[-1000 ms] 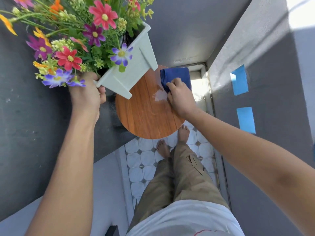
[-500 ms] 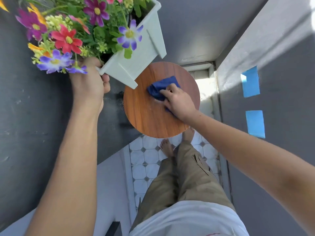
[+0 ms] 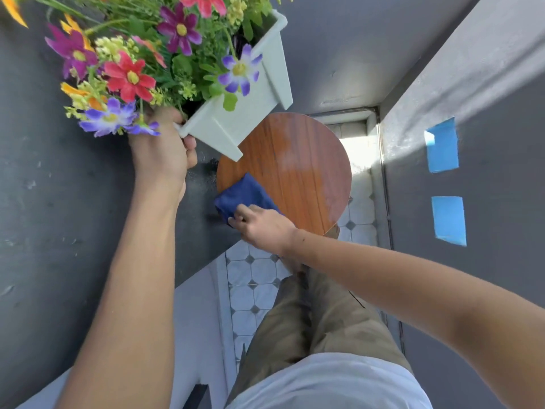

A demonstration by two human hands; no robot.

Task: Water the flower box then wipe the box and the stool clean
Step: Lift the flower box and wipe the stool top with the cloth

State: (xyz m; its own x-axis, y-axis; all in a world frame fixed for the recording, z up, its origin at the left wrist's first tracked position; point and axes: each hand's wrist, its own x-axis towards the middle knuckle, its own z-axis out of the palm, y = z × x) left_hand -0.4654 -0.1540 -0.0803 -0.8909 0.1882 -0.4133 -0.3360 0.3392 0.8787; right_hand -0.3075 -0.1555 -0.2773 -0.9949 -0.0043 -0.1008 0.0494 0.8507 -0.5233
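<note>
Since the earlier frame, the right hand (image 3: 267, 228) has dragged the blue cloth (image 3: 244, 196), pinched under its fingers, to the stool (image 3: 295, 169) top's near-left edge, while the left hand (image 3: 163, 152), clamped on the rim, holds the flower box (image 3: 250, 113) lifted clear for wiping.

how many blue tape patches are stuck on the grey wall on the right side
2. One blue rectangular tape patch sits higher on the grey wall, partly in sunlight; the other blue rectangular tape patch is directly below it, in shade. More may lie outside the view.
</note>
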